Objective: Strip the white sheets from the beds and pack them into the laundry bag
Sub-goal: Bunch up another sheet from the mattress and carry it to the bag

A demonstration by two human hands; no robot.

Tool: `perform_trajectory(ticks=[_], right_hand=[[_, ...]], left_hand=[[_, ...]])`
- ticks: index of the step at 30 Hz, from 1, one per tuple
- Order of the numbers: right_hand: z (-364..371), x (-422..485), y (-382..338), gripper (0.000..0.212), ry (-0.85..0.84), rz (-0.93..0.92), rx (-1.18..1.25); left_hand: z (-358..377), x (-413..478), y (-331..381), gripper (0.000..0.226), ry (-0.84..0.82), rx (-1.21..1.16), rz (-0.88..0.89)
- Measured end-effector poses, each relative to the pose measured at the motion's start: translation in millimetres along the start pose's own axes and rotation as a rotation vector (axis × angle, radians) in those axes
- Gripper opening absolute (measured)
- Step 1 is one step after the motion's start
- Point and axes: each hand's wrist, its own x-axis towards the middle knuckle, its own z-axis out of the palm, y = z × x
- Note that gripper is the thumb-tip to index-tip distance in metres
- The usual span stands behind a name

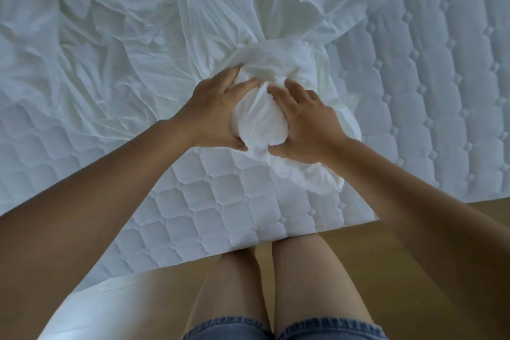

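White sheet bundle [259, 119] lengthwise near-to-far between left hand [218, 116], right hand [306, 124]

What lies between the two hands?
A bunched wad of the white sheet, gripped by the left hand and right hand from either side, seen in the head view.

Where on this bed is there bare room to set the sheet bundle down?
Bare quilted mattress shows at the near corner, between the bundle and the bed's edge, and in a wide strip right of the loose sheet. Left and far parts are crowded with rumpled sheet.
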Motion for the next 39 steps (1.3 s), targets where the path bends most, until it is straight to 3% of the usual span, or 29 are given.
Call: perform_trajectory(ticks=[2,7,13,15,22,25,27,29,31,32,34,36,38,39], right_hand=[[-9,8,1,0.101,-0.018,-0.003,0.011],[-40,37,-1,0.084,-0.080,0.037,0.069],[-69,46,-7,0.043,-0.182,0.132,0.318],[-64,42,-12,0.034,-0.222,0.130,0.413],[-31,26,-39,0.043,-0.579,0.177,0.789],[-5,24,-54,0.040,-0.758,0.280,0.824],[8,24,-62,0.029,-0.829,0.269,0.786],[8,27,-64,0.023,-0.814,0.256,0.788],[-6,34,-62,0.017,-0.723,0.271,0.802],[-14,39,-62,0.014,-0.670,0.223,0.749],[-29,51,-65,0.015,-0.607,0.041,0.433],[-35,63,-69,0.029,-0.548,-0.071,0.169],[-38,73,-70,0.026,-0.358,-0.065,0.129],[-44,79,-70,0.024,-0.258,0.012,0.252]], left_hand=[[13,-22,11,0.127,0.123,0.016,-0.020],[30,-17,31,0.131,0.245,0.005,-0.114],[-14,-15,25,0.114,0.186,-0.204,-0.170],[-22,-28,23,0.114,0.145,-0.164,-0.182],[-52,-79,19,0.113,-0.150,-0.129,-0.296],[-43,-97,7,0.118,-0.360,-0.288,-0.383],[-29,-114,-1,0.126,-0.353,-0.264,-0.440],[-14,-134,-1,0.119,-0.053,-0.138,-0.385],[4,-149,7,0.101,0.299,-0.001,-0.161],[16,-151,15,0.100,0.374,0.063,-0.059],[39,-143,34,0.117,0.357,0.172,-0.005],[48,-121,43,0.136,0.348,0.179,-0.113],[42,-97,39,0.141,0.343,0.137,-0.232],[36,-87,37,0.137,0.330,0.122,-0.261]])
